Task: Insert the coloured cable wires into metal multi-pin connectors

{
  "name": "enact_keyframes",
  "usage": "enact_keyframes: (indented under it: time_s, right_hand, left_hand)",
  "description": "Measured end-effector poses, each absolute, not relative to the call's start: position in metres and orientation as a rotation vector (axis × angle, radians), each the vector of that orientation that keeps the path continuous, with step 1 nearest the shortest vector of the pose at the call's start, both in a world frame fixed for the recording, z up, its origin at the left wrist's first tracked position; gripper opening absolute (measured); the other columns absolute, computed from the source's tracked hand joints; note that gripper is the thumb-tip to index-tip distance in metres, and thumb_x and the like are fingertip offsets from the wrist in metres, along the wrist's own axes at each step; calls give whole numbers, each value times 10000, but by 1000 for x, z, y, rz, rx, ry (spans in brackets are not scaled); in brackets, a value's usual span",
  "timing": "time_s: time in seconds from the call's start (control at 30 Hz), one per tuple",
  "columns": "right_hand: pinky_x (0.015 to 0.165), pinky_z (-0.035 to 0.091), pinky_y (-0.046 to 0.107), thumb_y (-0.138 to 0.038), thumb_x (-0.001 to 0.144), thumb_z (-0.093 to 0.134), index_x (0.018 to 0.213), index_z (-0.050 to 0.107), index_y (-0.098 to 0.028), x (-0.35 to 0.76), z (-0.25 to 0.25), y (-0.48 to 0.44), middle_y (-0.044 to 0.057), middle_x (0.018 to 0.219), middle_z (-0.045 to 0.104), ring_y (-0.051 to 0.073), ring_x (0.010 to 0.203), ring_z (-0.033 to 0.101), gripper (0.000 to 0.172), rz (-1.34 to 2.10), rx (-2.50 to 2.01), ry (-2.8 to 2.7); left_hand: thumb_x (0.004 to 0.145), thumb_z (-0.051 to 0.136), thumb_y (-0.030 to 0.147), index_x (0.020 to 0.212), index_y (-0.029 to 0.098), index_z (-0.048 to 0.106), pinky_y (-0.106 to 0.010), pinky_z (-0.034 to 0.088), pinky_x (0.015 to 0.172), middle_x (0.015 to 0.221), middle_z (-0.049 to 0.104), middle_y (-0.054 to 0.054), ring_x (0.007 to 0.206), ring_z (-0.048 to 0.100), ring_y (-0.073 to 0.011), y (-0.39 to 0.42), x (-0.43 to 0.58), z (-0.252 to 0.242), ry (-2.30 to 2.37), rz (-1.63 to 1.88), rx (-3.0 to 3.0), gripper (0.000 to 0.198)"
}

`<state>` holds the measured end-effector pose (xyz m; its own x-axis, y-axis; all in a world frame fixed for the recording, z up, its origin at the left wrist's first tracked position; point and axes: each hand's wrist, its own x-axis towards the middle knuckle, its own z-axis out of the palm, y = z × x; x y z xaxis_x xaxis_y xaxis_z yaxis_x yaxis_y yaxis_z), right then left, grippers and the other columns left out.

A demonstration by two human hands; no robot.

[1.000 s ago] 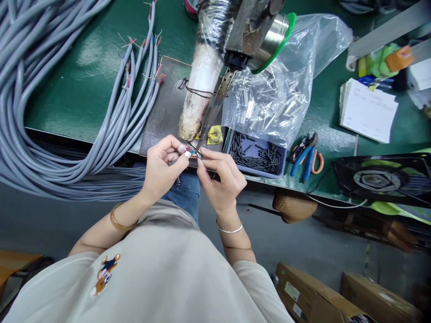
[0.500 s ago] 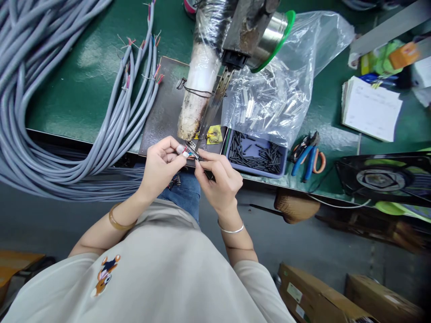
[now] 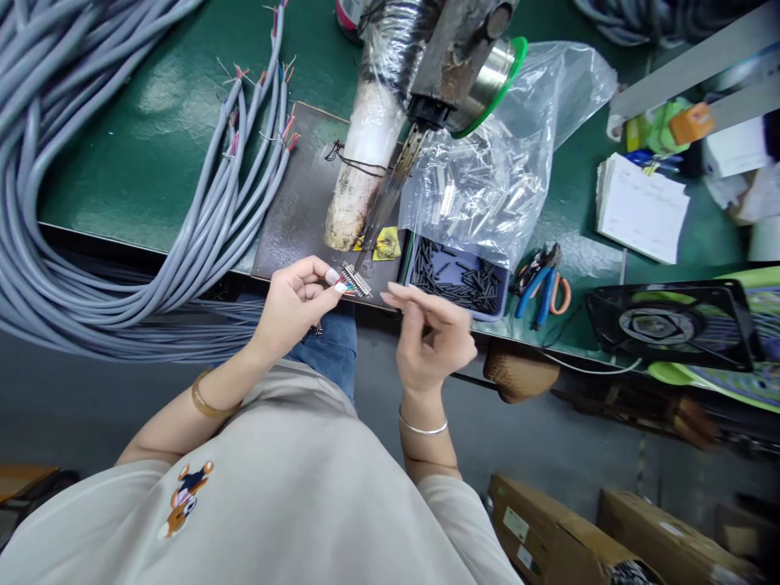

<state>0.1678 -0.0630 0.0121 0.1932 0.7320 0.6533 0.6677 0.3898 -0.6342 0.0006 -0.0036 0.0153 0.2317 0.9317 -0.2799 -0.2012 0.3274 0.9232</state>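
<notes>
My left hand [image 3: 300, 301] is closed in a pinch on a multi-pin connector [image 3: 357, 281] and the thin coloured wires that run to it, just below the soldering iron's tip. My right hand [image 3: 434, 335] is off to the right, in front of the small tray. Its index finger is stretched out, the other fingers are half curled, and I see nothing between them. The soldering iron [image 3: 399, 172] points down beside a white, scorched, wrapped cylinder [image 3: 359, 171]. A yellow sponge piece [image 3: 386, 244] lies beneath the iron.
A purple tray [image 3: 503, 302] of black sleeve pieces sits under a clear plastic bag [image 3: 536, 122]. To its right are pliers [image 3: 544, 294], paper sheets [image 3: 643, 207] and a black fan [image 3: 670, 323]. Grey cables [image 3: 207, 215] fill the left; a solder spool [image 3: 496, 81] is behind.
My right hand has left the connector and moved right, toward the tray's front. My left hand stays with the wires and connector. The view has shifted slightly.
</notes>
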Motion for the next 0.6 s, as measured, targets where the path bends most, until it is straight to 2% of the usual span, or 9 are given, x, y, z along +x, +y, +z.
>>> enact_keyframes:
  time_s: [0.07, 0.1, 0.2, 0.33, 0.6]
  right_hand:
    - [816, 657, 309, -87, 902, 666, 1064, 664, -244, 166, 11, -61, 38, 1028, 815, 185, 923, 795, 225, 82, -1325, -1660]
    - [840, 652, 307, -87, 893, 678, 1012, 666, -235, 164, 10, -59, 49, 1050, 813, 186, 960, 790, 191, 109, -1317, -1702]
    - [832, 646, 307, -95, 897, 662, 921, 631, -228, 158, 8, -55, 70, 1087, 805, 184, 980, 785, 139, 181, -1302, -1676]
    - [811, 645, 307, -79, 890, 649, 860, 594, -230, 153, 8, -50, 70, 1075, 808, 182, 951, 789, 164, 161, -1315, -1646]
    - [820, 645, 317, -77, 879, 655, 898, 615, -242, 154, 13, -47, 57, 1105, 802, 179, 963, 780, 172, 177, -1278, -1641]
  left_hand:
    - [678, 809, 229, 718, 167, 618, -150, 277, 353, 522, 549, 54, 368, 386, -25, -3, 1, 15, 1010, 939, 898, 205]
    - [675, 807, 222, 714, 167, 618, -150, 272, 350, 530, 544, 57, 373, 384, -25, -3, 2, 14, 1000, 944, 900, 201]
    - [666, 798, 190, 698, 162, 612, -148, 256, 350, 610, 578, 46, 398, 373, -11, -1, 4, 13, 978, 996, 916, 191]
    - [685, 775, 163, 699, 157, 613, -145, 264, 372, 700, 628, 25, 429, 370, -3, 4, 4, 13, 972, 1039, 942, 163]
    - [649, 761, 143, 665, 171, 600, -148, 350, 450, 690, 630, 10, 566, 537, -67, 8, 7, 18, 1056, 1080, 1012, 164]
